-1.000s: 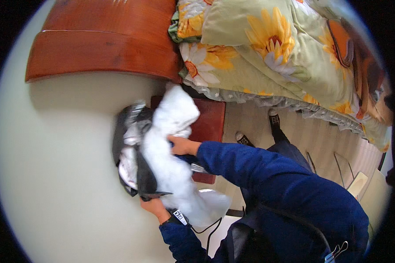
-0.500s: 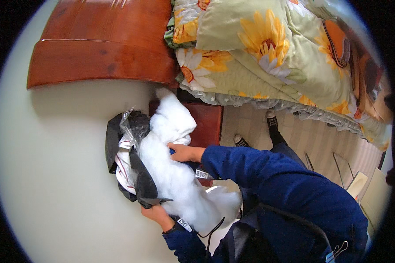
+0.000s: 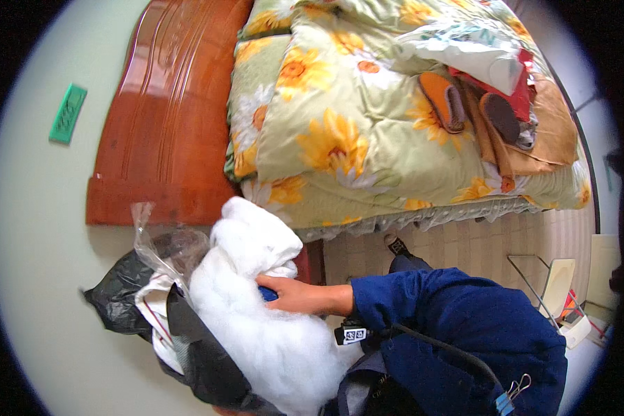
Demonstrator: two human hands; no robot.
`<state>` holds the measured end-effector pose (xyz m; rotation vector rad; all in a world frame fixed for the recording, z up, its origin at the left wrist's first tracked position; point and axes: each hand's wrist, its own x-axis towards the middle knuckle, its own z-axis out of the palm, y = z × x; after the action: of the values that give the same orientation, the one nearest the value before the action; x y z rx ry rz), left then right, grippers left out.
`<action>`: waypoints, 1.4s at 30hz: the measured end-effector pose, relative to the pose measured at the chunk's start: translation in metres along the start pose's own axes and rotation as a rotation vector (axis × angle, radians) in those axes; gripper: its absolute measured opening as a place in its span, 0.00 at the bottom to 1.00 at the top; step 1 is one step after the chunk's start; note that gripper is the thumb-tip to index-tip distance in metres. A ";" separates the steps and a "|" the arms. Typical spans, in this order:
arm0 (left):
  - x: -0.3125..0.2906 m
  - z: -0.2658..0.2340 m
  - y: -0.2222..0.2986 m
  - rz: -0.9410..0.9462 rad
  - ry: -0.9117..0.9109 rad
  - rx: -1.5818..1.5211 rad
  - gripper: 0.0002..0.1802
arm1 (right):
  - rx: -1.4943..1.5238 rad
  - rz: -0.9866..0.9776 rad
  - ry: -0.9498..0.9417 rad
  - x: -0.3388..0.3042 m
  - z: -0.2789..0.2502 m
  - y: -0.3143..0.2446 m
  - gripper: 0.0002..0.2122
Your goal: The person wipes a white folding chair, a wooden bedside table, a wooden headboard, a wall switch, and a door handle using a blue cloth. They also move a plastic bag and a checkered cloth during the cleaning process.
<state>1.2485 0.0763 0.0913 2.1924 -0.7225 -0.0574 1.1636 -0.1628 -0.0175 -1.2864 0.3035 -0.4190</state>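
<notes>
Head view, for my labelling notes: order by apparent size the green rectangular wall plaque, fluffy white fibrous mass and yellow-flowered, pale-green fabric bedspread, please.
1. Yellow-flowered bedspread
2. Fluffy white mass
3. Green plaque

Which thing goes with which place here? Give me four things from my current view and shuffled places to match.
Things
1. right hand
2. black plastic bag
3. green rectangular plaque
4. white plastic bag

Places
A. on the floral quilt
B. beside red-striped white cloth
C. at the white fluffy stuffing, touching a blue item
D. on the wall, left of the wooden headboard

Pairs: 1-C, 2-B, 3-D, 4-A
</notes>
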 end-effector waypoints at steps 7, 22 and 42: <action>0.064 0.086 0.200 0.156 0.018 -0.191 0.21 | 0.075 -0.246 0.204 -0.012 -0.160 -0.121 0.27; 0.087 0.604 0.453 0.781 -0.479 0.069 0.20 | -0.313 0.289 1.172 -0.202 -0.589 -0.127 0.32; 0.034 0.513 0.293 0.403 -0.807 -0.670 0.19 | -0.792 0.521 1.030 -0.385 -0.379 -0.235 0.26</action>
<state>0.9980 -0.4442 -0.0379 1.3058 -1.3359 -0.8789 0.6234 -0.3624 0.1064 -1.5754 1.7702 -0.5001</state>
